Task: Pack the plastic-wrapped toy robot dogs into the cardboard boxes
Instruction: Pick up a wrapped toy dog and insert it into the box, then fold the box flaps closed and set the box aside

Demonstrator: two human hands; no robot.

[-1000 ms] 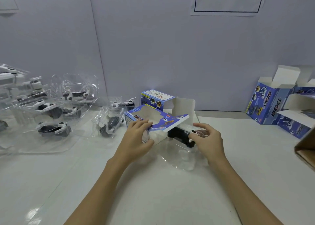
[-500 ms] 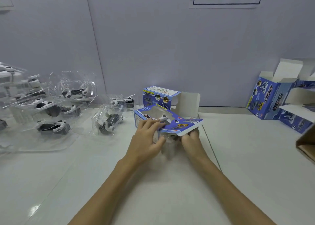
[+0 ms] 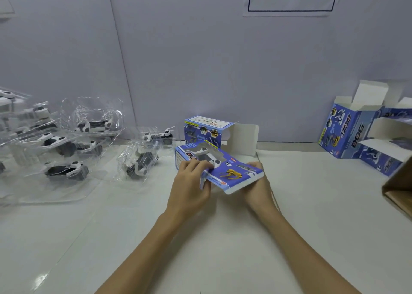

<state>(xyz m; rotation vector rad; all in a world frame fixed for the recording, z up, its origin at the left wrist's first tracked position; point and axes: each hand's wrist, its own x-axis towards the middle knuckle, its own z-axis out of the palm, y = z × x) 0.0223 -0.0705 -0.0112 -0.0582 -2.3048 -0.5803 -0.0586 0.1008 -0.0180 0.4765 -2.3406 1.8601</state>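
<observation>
A blue cardboard box (image 3: 231, 173) with a clear window lies on its side at the table's middle, held between both hands. A white and black toy robot dog (image 3: 206, 154) shows through its window. My left hand (image 3: 191, 182) grips the box's left side, fingers curled over the window edge. My right hand (image 3: 258, 185) holds the box from below at its right end, mostly hidden under a flap. Several plastic-wrapped robot dogs (image 3: 64, 170) lie in a pile at the left, the nearest one (image 3: 139, 163) just left of the box.
Behind the held box stands another blue box (image 3: 205, 130) with a white flap open. More open blue boxes (image 3: 347, 133) stand at the far right by the wall. A brown carton corner (image 3: 399, 189) juts in at the right edge.
The wrapped toy went fully into the box. My right hand moved from the toy's end to under the box's right end, and the flap came down over the opening.
</observation>
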